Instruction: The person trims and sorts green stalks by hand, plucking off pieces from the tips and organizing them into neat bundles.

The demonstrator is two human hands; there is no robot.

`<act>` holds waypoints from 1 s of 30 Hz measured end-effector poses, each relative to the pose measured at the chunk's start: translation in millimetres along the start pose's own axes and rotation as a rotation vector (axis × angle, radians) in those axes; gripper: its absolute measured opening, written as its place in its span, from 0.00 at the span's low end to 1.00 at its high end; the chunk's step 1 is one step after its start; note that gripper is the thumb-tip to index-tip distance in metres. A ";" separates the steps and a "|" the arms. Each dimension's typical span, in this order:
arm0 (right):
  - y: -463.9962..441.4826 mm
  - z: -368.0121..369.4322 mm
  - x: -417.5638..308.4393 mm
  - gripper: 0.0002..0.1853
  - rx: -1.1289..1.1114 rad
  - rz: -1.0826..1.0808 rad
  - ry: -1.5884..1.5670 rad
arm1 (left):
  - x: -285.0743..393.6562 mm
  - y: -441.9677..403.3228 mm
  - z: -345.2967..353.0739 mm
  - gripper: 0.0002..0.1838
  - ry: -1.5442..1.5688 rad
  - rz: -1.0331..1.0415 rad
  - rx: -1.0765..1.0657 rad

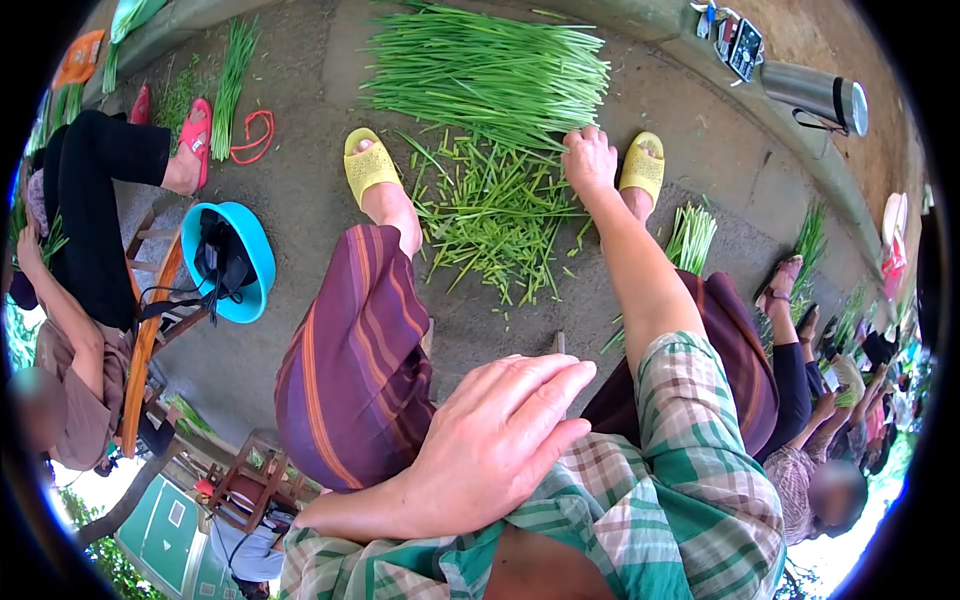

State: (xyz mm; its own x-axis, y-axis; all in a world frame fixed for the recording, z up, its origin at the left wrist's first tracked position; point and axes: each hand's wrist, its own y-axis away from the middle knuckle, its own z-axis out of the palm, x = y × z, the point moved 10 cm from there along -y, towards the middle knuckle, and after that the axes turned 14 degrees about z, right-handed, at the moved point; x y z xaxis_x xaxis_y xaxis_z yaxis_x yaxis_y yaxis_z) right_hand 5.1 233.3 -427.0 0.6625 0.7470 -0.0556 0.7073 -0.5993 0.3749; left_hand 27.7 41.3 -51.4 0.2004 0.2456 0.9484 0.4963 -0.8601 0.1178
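Note:
A thick bundle of long green stalks, like garlic chives [480,75], lies on the ground in front of me. My right hand [590,160] reaches down to the bundle's near right edge, its fingers bent in at the stalks there. How many stalks they grip is hidden. Below the bundle, short cut green pieces [490,220] are scattered between my yellow slippers [372,165]. My left hand [505,430] is held close to my body above my lap, palm down, with its fingers stretched out and nothing visible in it. A small grey tip [560,342] shows just beyond its fingers.
A blue basin [265,265] with dark items stands at left, near a seated person in black trousers [85,200]. A smaller stalk bundle [692,238] lies by my right knee. A steel flask [815,95] and a phone [745,50] rest by the curb. More people sit at right.

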 end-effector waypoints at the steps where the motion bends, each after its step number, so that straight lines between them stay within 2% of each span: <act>1: 1.0 1.6 -1.1 0.12 -0.004 -0.029 0.027 | 0.5 0.1 0.8 0.25 -0.011 0.002 -0.005; 2: 2.1 3.6 -3.1 0.10 -0.007 -0.059 0.053 | 0.7 0.0 1.0 0.25 -0.013 0.003 -0.005; 8: 18.6 17.7 4.1 0.10 -0.060 -0.003 -0.183 | 4.0 -1.3 4.5 0.24 -0.037 0.011 -0.022; 13: 19.6 20.9 3.1 0.10 -0.058 0.039 -0.247 | 1.7 -0.8 4.3 0.25 -0.046 -0.002 -0.026; 15: 17.2 11.9 -1.3 0.12 0.021 -0.004 -0.206 | 0.7 -0.7 4.4 0.25 -0.048 -0.009 -0.029; 19: 8.5 9.6 -6.6 0.12 -0.017 -0.004 -0.012 | 0.4 -1.7 4.4 0.25 -0.077 -0.009 -0.045; 23: 2.5 8.9 -6.5 0.11 -0.024 -0.006 0.043 | -0.1 -0.8 3.8 0.25 -0.075 -0.005 -0.046; 26: 7.6 3.0 -9.7 0.10 0.008 -0.090 -0.027 | 1.5 -0.6 2.9 0.25 -0.075 0.001 -0.044; 28: 7.9 13.8 -2.6 0.09 -0.106 -0.032 -0.209 | 2.4 -0.2 3.1 0.25 -0.087 0.001 -0.053; 30: 15.0 16.6 0.8 0.10 -0.105 -0.006 -0.295 | 2.7 1.0 3.2 0.25 -0.077 0.003 -0.051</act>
State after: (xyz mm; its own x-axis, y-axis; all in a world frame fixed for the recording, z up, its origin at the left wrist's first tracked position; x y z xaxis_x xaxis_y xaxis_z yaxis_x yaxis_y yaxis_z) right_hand 20.3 220.2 -436.8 0.7123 0.6256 -0.3183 0.6921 -0.5505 0.4668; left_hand 31.4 42.5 -49.7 0.2672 0.2754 0.9235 0.4523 -0.8820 0.1322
